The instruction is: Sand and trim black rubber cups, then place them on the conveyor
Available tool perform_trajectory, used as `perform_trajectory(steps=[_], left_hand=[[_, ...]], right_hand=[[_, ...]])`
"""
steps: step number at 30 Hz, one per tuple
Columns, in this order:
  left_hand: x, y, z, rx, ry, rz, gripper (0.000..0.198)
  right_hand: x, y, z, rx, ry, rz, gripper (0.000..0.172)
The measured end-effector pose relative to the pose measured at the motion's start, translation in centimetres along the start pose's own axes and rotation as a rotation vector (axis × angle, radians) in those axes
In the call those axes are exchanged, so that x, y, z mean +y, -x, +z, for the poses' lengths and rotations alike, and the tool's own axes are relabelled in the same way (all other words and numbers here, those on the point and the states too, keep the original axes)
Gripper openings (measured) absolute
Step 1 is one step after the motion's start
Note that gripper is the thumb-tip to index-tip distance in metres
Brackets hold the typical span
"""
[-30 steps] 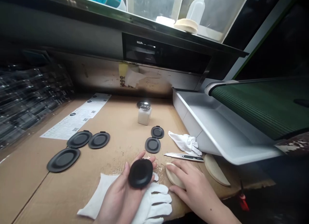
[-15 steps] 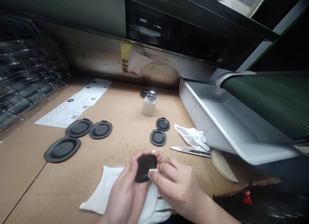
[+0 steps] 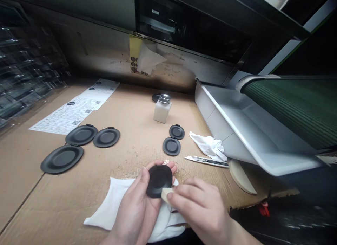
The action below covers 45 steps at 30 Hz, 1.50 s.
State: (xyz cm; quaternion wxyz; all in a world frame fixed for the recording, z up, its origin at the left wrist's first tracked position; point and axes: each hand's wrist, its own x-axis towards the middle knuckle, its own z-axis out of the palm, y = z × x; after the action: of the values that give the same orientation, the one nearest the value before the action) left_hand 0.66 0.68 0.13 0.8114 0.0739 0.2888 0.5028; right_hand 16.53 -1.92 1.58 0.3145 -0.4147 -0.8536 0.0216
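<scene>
Black disc in left hand; right hand beside, pinching pad.

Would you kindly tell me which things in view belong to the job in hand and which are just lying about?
Belonging to the job:
black oval piece, in the left hand
pale pad, in the right hand, at the piece's edge
probably the similar black pieces on the cardboard

Apparently lying about:
utility knife
crumpled white cloth
printed sheets
</scene>
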Motion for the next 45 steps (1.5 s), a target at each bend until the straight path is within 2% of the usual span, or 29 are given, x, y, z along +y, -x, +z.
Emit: perform_trajectory(steps=[5,8,13,18,22,29,36,39,42,45], left_hand=[[0.0,-0.1,0.3,-0.026,-0.062,0.001,0.030],[0.1,-0.1,0.3,0.002,-0.073,0.029,0.029],[0.0,-0.1,0.1,-0.021,-0.032,0.018,0.029],[-0.2,-0.3,0.1,-0.007,-0.017,0.005,0.029],[-0.1,-0.2,0.3,-0.001,-0.005,-0.021,0.031],[0.2,0.1,0.5,0.030,-0.045,-0.058,0.034],[-0.2,-0.2,0.0,-0.062,0.006,-0.042,0.031],[-0.1,-0.1,0.2,-0.042,0.006,-0.054,0.033],[0.1,-0.1,0.5,-0.017,0.025,-0.056,0.040],[0.1,-0.1,0.5,-0.025,0.050,-0.032,0.043]], right_hand=[[0.9,-2.1,0.5,0.037,0.193,-0.083,0.031],[1.7,-3.3,0.5,0.035,0.197,-0.096,0.027],[0.2,-1.2,1.1,0.083,0.035,0.023,0.029],[-0.6,0.7,1.2,0.128,-0.026,0.043,0.022],[0.0,0.7,1.0,0.101,-0.012,0.064,0.022],[-2.2,-1.2,2.7,0.110,-0.024,-0.029,0.016],[-0.6,-0.1,0.5,-0.003,0.001,0.024,0.020],[-1.0,-0.7,1.1,-0.004,-0.019,-0.012,0.019],[-1.4,-2.6,2.5,0.054,-0.025,-0.014,0.018],[-1.4,-4.2,3.7,0.186,0.042,0.084,0.017]])
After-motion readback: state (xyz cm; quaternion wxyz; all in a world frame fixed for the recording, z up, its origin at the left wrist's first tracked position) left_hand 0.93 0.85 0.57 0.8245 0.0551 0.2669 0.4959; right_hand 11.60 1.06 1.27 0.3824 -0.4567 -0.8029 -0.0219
